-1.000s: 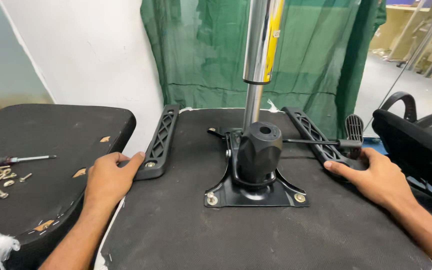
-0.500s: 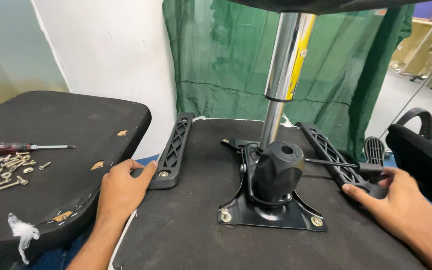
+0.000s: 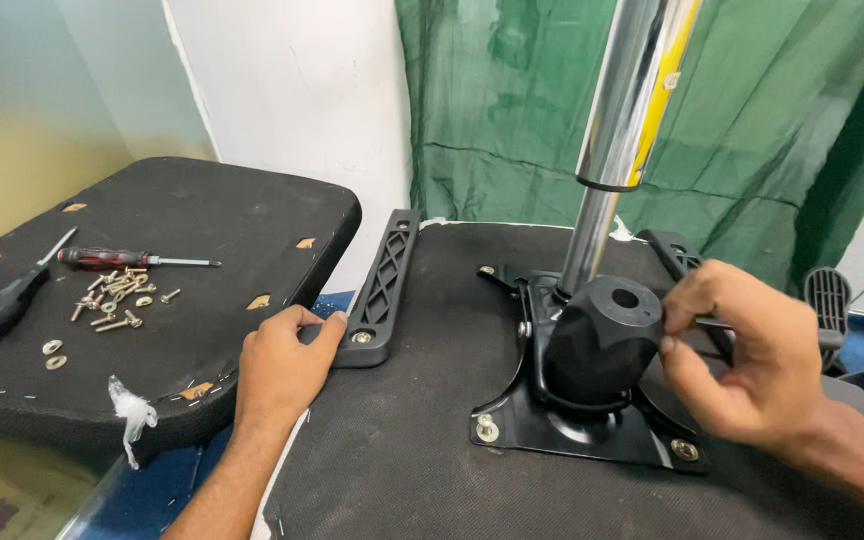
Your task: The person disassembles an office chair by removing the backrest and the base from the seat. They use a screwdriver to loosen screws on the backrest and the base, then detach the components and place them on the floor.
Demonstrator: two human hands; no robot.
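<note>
So the left hand (image 3: 277, 365) sits lower centre-left of the frame, fingers loosely curled, thumb and fingertips touching the near end of a black plastic bracket (image 3: 384, 290) that runs up along the left edge of the upside-down seat (image 3: 392, 470). It's resting there more than gripping; the palm is down, so I can't see what's under it.

The right hand (image 3: 747, 365) is at the right, half closed around the black knob (image 3: 604, 340) of the chair mechanism, fingertips against its right side. A thin metal rod pokes out past the knuckles, but the hand hides where it joins. Honestly can't tell if the fingers pinch that rod or only the knob.

The knob sits on a black metal plate (image 3: 572, 430) bolted to the seat, centre-right. A shiny chrome column (image 3: 617, 130) rises behind it and gets cut off at the top edge. A second bracket is mostly hidden behind the right hand.

Upper left, another cushion (image 3: 202, 220) holds a red-handled screwdriver (image 3: 127, 259), a black-handled tool (image 3: 12, 295) and a heap of screws (image 3: 112, 300), too small to count. A green curtain (image 3: 512, 120) hangs behind.
</note>
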